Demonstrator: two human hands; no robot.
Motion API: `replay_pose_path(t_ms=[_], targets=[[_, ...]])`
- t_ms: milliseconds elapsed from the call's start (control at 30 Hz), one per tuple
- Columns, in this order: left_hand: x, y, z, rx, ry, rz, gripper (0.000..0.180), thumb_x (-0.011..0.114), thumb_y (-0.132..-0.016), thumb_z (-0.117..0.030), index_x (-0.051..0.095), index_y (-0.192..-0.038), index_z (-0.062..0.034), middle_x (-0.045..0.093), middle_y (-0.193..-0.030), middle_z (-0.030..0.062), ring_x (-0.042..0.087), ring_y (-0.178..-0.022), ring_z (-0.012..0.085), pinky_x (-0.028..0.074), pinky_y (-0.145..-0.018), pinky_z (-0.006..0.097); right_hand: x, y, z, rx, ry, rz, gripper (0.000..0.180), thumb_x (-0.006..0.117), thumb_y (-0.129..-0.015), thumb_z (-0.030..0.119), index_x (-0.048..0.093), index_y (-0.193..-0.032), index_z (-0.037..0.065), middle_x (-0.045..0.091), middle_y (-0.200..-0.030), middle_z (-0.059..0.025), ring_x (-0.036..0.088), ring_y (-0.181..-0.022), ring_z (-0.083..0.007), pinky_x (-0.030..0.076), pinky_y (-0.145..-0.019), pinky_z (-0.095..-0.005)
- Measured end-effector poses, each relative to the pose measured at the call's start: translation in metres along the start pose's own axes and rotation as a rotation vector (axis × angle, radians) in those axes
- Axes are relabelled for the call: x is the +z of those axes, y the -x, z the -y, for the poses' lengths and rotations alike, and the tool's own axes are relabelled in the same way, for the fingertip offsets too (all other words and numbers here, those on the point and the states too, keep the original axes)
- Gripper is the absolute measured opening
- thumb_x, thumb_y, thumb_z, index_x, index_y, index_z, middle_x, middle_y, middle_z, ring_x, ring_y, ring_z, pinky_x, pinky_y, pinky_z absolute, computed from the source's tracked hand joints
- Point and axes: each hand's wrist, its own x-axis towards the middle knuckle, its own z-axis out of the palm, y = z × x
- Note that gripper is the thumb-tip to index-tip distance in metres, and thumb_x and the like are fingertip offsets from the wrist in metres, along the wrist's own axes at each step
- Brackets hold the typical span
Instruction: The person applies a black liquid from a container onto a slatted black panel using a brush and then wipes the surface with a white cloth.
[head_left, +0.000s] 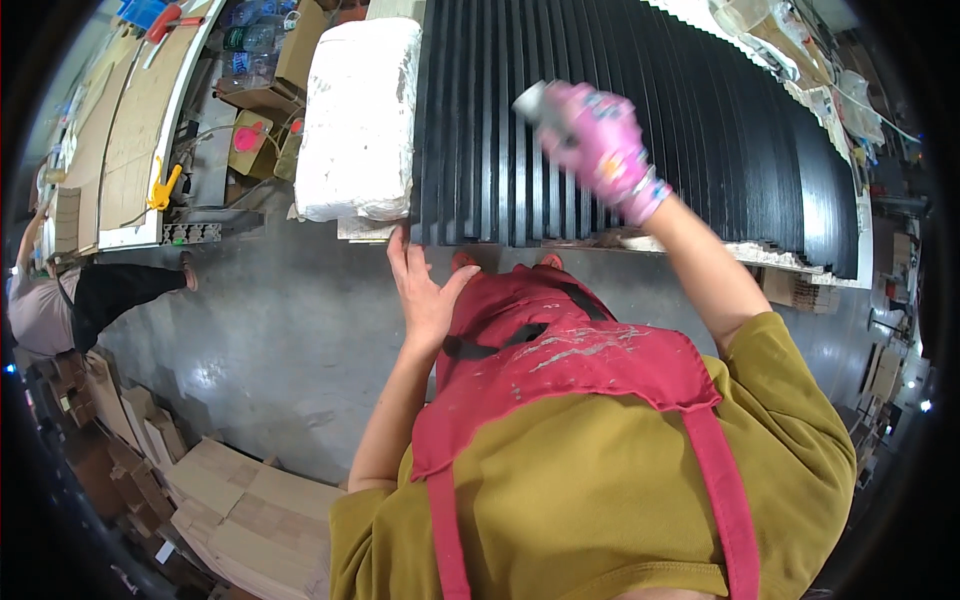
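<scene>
Long black strips (480,130) lie side by side on the bench, running away from me in a wide row. Above them my right hand (603,150), in a pink patterned glove, is closed around a small grey-white pad (532,101). Motion smears the pad, so its exact kind and whether it touches the strips are unclear. My bare left hand (424,295) is at the bench's front edge, thumb apart from the fingers and nothing held. Its fingertips reach the near end of the leftmost strips, just below a white wrapped block (360,120).
Left of the bench, a cardboard box (300,50) holds plastic bottles. A yellow tool (163,186) lies on a side table (128,140). Another person (60,305) is at the far left. Flat cardboard (250,510) lies low on the left. Plastic bags sit beyond the strips.
</scene>
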Motion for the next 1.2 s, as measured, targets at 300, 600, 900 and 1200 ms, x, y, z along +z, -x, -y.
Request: replay_pose_path(t_ms=[300,600,900,1200], targets=[[0.016,0.005,-0.004,-0.093,0.029,-0.143,0.055,0.070,-0.070,-0.003,0.046,-0.119,0.0029,0.031,-0.134,0.0180,0.047,-0.107,0.0290,0.045,-0.078,0.033,-0.006,0.024,0.064,-0.254,-0.240,0.054,0.043,0.065,-0.070,0.025,0.054,-0.106,0.005,0.058,-0.088,-0.0085,0.058,-0.076,-0.0268,0.043,-0.075,-0.0428],[0.023,0.016,-0.006,-0.127,-0.018,-0.185,0.071,0.074,-0.071,-0.011,0.036,-0.130,0.0032,0.026,-0.139,0.0177,0.047,-0.108,0.0263,0.047,-0.080,0.034,-0.022,0.014,0.045,-0.262,-0.355,0.137,0.039,0.063,-0.074,0.030,0.056,-0.103,0.005,0.061,-0.086,-0.0100,0.062,-0.082,-0.0284,0.044,-0.080,-0.0417],[0.049,0.019,-0.010,-0.007,0.006,-0.298,0.077,0.064,-0.076,-0.002,0.021,-0.138,0.0068,0.014,-0.144,0.0201,0.034,-0.126,0.0328,0.035,-0.101,0.038,-0.023,0.046,0.067,-0.522,-0.412,0.187,0.038,0.064,-0.073,0.029,0.056,-0.102,0.007,0.058,-0.084,-0.0072,0.060,-0.081,-0.0292,0.044,-0.080,-0.0420],[0.052,0.020,-0.034,-0.247,0.103,-0.234,0.095,0.076,-0.068,-0.011,0.017,-0.141,0.0043,0.012,-0.145,0.0183,0.035,-0.120,0.0292,0.041,-0.091,0.037,0.003,-0.087,-0.157,0.346,0.012,-0.068,0.036,0.054,-0.086,0.038,0.061,-0.106,0.009,0.065,-0.098,-0.0157,0.065,-0.086,-0.0284,0.049,-0.078,-0.0432]])
